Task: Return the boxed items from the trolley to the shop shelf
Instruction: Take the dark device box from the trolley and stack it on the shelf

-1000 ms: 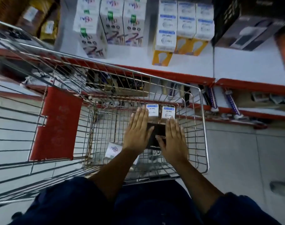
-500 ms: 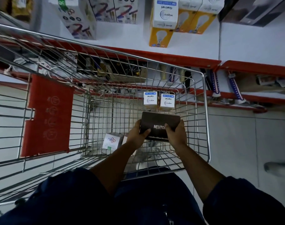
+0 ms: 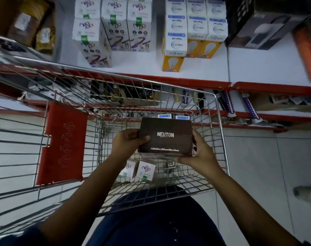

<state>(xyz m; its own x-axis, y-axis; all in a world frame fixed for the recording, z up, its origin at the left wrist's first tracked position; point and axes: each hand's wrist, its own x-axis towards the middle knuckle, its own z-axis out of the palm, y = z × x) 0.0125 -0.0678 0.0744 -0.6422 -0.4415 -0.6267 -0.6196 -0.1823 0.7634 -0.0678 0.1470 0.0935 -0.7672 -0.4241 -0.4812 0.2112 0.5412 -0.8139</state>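
Left hand and right hand clamp brown box, fingers pressed on opposite ends. Keep it level, clear trolley rim, set on shelf.

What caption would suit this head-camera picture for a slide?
Both hands, left and right, hold a brown Neuton box above the wire trolley.

The dark brown box is showing "NEUTON" in white. A small white box in the trolley is reading "nippo". The white-and-yellow bulb boxes on the shelf are displaying "wipro Garnet" upside down.
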